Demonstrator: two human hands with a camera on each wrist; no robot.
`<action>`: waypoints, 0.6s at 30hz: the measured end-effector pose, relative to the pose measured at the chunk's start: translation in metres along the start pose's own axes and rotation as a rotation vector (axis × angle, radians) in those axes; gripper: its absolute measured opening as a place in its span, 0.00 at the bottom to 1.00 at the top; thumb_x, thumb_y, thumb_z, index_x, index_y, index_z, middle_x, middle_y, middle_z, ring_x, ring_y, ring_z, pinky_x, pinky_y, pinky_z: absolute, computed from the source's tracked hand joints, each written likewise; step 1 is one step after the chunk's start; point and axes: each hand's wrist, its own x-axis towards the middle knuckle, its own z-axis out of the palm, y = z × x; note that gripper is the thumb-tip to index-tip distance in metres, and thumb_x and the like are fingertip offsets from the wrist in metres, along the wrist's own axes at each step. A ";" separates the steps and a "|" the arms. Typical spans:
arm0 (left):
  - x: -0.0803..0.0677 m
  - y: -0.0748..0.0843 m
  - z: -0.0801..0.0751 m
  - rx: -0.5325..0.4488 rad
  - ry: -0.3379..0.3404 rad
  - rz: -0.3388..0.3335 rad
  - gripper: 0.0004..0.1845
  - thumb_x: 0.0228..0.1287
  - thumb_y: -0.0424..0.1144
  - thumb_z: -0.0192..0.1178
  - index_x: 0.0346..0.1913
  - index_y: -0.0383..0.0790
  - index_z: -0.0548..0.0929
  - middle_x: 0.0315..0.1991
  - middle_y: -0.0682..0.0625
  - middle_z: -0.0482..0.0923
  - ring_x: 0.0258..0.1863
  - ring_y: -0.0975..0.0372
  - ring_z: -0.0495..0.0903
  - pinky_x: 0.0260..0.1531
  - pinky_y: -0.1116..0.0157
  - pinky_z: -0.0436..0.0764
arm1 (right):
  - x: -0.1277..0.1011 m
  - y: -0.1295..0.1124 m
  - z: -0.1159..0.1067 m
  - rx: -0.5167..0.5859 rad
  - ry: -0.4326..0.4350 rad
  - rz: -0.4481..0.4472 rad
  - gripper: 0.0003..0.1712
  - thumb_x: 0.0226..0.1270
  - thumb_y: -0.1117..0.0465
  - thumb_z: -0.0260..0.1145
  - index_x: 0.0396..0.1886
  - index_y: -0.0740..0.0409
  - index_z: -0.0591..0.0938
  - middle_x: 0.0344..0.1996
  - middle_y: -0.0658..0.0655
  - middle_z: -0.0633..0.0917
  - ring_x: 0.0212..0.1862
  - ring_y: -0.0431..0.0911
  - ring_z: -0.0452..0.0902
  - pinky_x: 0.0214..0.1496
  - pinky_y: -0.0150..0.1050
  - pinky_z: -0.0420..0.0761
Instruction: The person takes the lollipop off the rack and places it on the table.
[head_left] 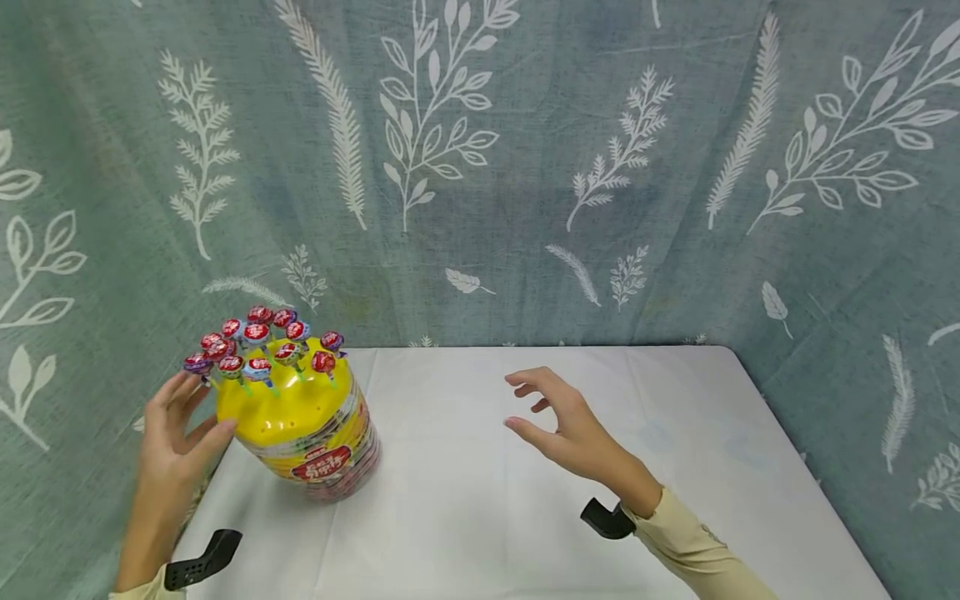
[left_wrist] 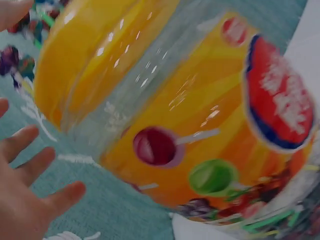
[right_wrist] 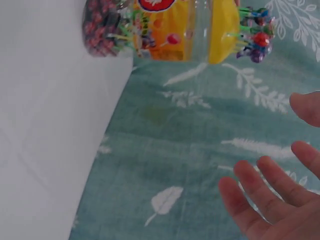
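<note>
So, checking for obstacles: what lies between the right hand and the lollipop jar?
Only bare white tabletop between the right hand and lollipop jar, per the head view.

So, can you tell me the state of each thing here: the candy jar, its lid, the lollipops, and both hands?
Candy jar: tilted, standing on the table near its left edge.
Yellow lid: on the jar, closed.
Lollipops: wrapped, stuck upright in the lid's holes.
Left hand: open, fingers straight, touching the lid's side.
Right hand: open, fingers loosely curved, holding nothing, apart from the jar.
</note>
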 end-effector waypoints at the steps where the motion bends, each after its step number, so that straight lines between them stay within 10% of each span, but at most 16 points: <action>1: 0.004 -0.002 -0.001 0.000 -0.033 -0.002 0.44 0.60 0.22 0.56 0.74 0.50 0.49 0.71 0.46 0.49 0.69 0.59 0.51 0.52 0.81 0.64 | 0.004 -0.001 0.002 0.008 -0.004 -0.010 0.28 0.63 0.58 0.66 0.62 0.49 0.70 0.56 0.49 0.74 0.54 0.43 0.73 0.46 0.43 0.79; 9: 0.027 -0.011 0.003 -0.135 -0.270 -0.092 0.41 0.64 0.25 0.54 0.73 0.54 0.48 0.65 0.48 0.56 0.61 0.63 0.63 0.46 0.80 0.71 | 0.033 -0.011 0.028 0.086 -0.005 -0.075 0.26 0.62 0.61 0.66 0.60 0.51 0.71 0.55 0.50 0.75 0.52 0.43 0.74 0.44 0.44 0.79; 18: 0.029 -0.023 0.009 -0.257 -0.249 -0.050 0.39 0.64 0.22 0.51 0.73 0.49 0.50 0.61 0.50 0.62 0.53 0.66 0.69 0.47 0.78 0.73 | 0.070 -0.020 0.063 0.126 -0.042 -0.095 0.24 0.62 0.61 0.67 0.57 0.53 0.72 0.53 0.48 0.76 0.49 0.40 0.75 0.43 0.36 0.79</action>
